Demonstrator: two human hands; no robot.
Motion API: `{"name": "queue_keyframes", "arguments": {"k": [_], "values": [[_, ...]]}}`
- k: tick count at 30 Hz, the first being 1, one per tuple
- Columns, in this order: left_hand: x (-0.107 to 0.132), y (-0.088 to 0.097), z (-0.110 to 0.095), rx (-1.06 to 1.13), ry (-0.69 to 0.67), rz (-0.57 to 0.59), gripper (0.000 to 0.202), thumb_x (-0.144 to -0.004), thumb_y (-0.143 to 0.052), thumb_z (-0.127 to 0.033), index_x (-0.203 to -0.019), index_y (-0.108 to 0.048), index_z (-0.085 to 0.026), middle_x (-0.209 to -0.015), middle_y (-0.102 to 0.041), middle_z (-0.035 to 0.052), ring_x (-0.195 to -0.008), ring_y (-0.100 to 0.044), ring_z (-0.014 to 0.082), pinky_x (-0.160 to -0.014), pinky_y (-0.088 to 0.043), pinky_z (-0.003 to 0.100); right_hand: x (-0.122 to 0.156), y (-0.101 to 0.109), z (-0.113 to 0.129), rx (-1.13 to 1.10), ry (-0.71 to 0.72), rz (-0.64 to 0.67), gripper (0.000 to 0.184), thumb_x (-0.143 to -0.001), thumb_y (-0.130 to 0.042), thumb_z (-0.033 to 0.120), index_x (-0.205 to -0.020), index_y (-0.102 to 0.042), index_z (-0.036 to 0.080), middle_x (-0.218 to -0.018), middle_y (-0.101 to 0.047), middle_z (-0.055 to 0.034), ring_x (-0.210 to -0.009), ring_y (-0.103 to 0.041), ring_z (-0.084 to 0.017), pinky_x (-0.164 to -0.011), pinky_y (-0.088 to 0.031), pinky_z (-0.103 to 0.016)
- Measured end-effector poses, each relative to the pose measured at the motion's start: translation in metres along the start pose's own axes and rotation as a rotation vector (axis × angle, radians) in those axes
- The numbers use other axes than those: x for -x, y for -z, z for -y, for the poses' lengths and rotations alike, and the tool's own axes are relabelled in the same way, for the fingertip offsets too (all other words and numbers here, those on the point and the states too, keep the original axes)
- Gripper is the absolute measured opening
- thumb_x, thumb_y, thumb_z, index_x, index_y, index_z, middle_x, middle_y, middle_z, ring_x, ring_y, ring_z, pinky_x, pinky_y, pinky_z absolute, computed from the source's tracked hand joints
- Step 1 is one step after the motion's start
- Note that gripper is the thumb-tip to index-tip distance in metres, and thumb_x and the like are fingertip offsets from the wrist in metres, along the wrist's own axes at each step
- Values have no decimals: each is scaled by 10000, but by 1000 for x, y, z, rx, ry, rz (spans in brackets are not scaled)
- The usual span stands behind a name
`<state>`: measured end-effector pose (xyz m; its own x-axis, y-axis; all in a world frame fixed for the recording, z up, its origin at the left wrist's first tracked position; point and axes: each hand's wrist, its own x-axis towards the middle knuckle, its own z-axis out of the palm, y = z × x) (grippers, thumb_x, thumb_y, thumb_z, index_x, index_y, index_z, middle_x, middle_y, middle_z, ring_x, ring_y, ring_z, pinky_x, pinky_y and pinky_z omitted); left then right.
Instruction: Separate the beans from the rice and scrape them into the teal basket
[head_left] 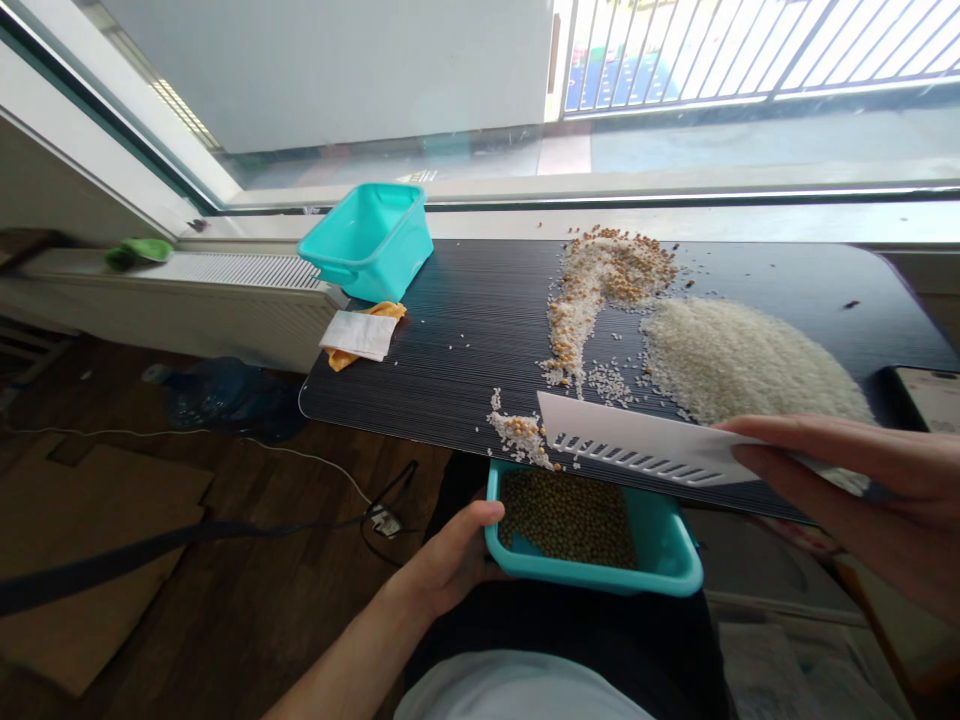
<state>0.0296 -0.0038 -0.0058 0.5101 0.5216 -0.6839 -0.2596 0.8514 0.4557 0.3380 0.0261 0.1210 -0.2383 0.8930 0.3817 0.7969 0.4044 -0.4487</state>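
My left hand (450, 560) grips the left rim of a teal tub (660, 575) holding brownish beans (570, 520), held just below the near edge of a dark table (480, 330). My right hand (862, 490) holds a white slotted scraper (637, 445) on edge against the tabletop, next to a small clump of rice and beans (521, 435) at the table's near edge. A big heap of white rice (735, 360) lies behind the scraper. A mixed trail of beans and rice (600, 280) runs toward the back.
A second, empty teal tub (367, 240) stands at the table's back left corner, with a white and orange cloth (361, 335) beside it. A radiator (225, 290) and window sill run along the left. Cardboard (97, 550) and a cable (315, 510) lie on the wooden floor.
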Motion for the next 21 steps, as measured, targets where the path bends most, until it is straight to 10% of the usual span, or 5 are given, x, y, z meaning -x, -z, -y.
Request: {"name": "queue_keyframes", "arguments": {"k": [21], "values": [[1, -3, -2, 18, 5, -22, 464, -758, -623, -457, -1127, -679, -183, -1199, -683, 112, -1194, -560, 323, -867, -488, 400, -7, -14, 7, -67, -58, 37, 204, -837, -578, 370, -827, -753, 266, -703, -763, 35, -509, -685, -131, -448, -520, -157]]}}
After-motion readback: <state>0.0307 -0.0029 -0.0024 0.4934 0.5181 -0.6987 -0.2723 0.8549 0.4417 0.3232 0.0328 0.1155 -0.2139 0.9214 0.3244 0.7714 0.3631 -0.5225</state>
